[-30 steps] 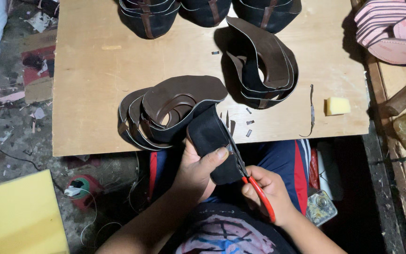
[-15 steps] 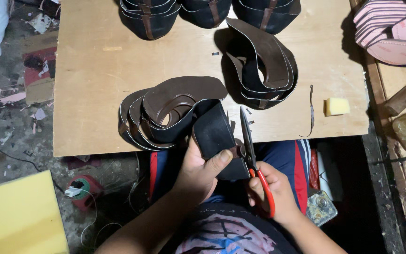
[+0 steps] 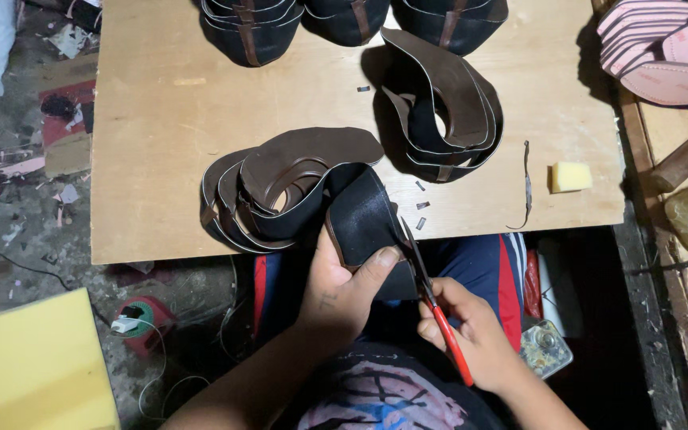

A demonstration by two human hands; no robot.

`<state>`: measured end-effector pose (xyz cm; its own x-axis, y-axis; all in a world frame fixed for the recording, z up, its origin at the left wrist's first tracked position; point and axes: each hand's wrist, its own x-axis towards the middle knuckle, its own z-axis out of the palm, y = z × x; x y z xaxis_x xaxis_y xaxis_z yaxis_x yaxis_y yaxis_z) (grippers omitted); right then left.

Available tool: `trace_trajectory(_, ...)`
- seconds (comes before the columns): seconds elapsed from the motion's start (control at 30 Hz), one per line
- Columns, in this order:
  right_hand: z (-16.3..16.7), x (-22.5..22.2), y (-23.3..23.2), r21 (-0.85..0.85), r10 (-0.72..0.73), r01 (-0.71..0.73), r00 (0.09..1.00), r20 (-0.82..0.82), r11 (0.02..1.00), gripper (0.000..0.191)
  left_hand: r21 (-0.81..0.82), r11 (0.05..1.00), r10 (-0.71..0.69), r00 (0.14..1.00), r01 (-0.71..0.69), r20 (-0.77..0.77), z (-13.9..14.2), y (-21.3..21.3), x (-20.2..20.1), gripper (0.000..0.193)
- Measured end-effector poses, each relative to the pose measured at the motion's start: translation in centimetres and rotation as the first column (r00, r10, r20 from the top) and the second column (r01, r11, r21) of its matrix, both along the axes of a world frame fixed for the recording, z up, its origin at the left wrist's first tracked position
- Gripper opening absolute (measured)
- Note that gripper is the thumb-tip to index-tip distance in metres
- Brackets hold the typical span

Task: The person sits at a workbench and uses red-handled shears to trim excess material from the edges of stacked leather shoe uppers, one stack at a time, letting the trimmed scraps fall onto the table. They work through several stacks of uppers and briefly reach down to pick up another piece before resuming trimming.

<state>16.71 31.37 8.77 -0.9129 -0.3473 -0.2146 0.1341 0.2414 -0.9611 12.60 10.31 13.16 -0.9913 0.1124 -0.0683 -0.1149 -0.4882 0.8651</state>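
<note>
Far to your left a yellow foam block (image 3: 37,366) sits on the littered floor, and beside it the plywood surface (image 3: 161,119) begins. On that surface, just ahead of you, lies a stack of brown leather shoe uppers (image 3: 280,187), curled and nested one inside another, its near edge reaching the board's front rim. Your left hand (image 3: 342,295) comes up from below the edge of the surface, closed around a dark upper piece (image 3: 364,215): thumb pressed flat across its lower face, fingers wrapped behind, so the piece stands up just touching the brown stack. Right against that piece's right-hand edge run the blades of the red-handled scissors (image 3: 428,299), tips pointing up and away from you, blades nearly together at the leather. Your right hand (image 3: 475,334) is curled tight through the red loops, gripping them over your lap. Beyond, toward the middle of the surface, a second pile of brown uppers (image 3: 447,111) rests, with small offcut scraps (image 3: 421,205) scattered between it and your hands. Further right a thin dark strip (image 3: 527,185) lies along the board, then a small yellow sponge (image 3: 571,177) near the right edge, and pink insoles (image 3: 662,48) are heaped at the far right corner.
</note>
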Motion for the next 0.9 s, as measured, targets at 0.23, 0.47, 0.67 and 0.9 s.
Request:
trace_trajectory(0.23, -2.6, 1.1, 0.9, -0.011, -0.086, 0.089, 0.986, 0.144, 0.996, 0.036, 0.038, 0.999, -0.013, 1.000, 0.013, -0.017, -0.2, -0.3, 0.0, 0.049)
trace_trajectory(0.47, -0.4, 0.5, 0.5, -0.106, -0.246, 0.241, 0.969, -0.032, 0.965, 0.042, 0.236, 0.953, -0.183, 0.982, 0.189, -0.049, -0.4, -0.4, 0.2, 0.056)
trace_trajectory(0.67, 5.9, -1.0, 1.0, 0.008, -0.385, 0.386, 0.921, -0.053, 0.922, 0.043, 0.118, 0.790, -0.611, 0.787, 0.601, 0.079, 0.5, -0.4, 1.2, 0.059)
trace_trajectory(0.9, 12.4, -6.3, 5.6, 0.280, -0.250, 0.537, 0.713, -0.655, 0.796, 0.045, -0.708, 0.698, -0.120, 0.959, -0.103, -0.258, -0.4, -2.9, -0.7, 0.033)
